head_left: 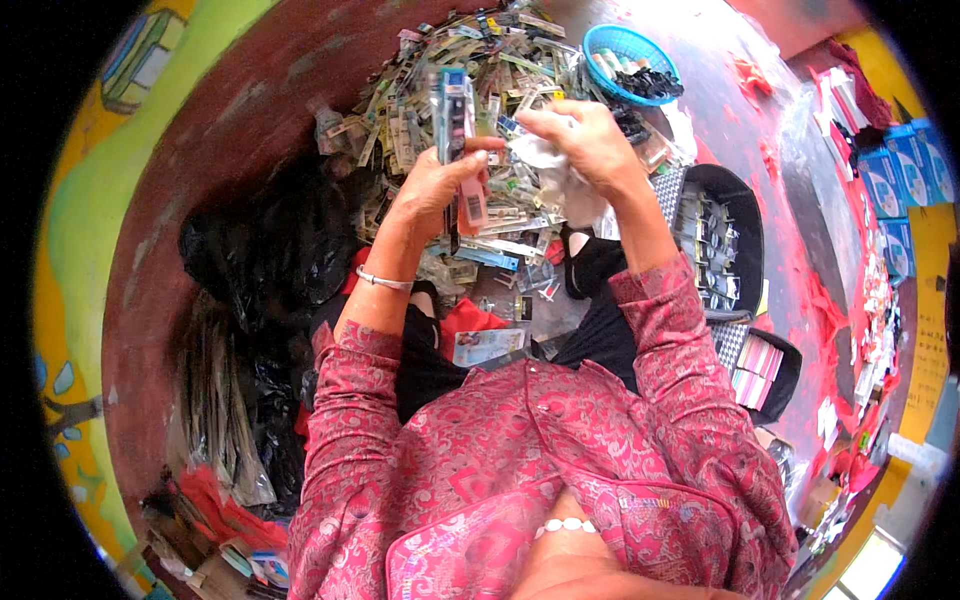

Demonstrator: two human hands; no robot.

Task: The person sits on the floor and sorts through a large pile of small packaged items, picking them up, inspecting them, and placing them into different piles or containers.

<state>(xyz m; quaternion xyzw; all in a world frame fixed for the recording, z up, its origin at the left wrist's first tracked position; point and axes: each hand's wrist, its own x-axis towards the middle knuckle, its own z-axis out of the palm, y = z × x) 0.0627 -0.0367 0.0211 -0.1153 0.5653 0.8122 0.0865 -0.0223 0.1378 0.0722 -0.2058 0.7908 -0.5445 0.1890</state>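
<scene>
My left hand (pixel 440 185) grips a bundle of slim packages (pixel 454 115), held upright. They have clear wrapping, a blue top edge and dark contents; a pinkish piece (pixel 472 207) shows at the lower end. A crumpled white cloth (pixel 540 155), or soft wrapping, hangs from my closed right hand (pixel 590 145), just right of the bundle. The two hands are close together but apart. Beneath and beyond them spreads a big heap of small flat packets (pixel 400 125), many in clear plastic with pale cards.
A blue plastic basket (pixel 632 62) with dark and pale items stands at the far right of the heap. Nearer right are a black box of packets (pixel 722 240) and a box of striped cards (pixel 758 368). Black plastic bags (pixel 265 245) lie left; blue boxes (pixel 900 180) are stacked far right.
</scene>
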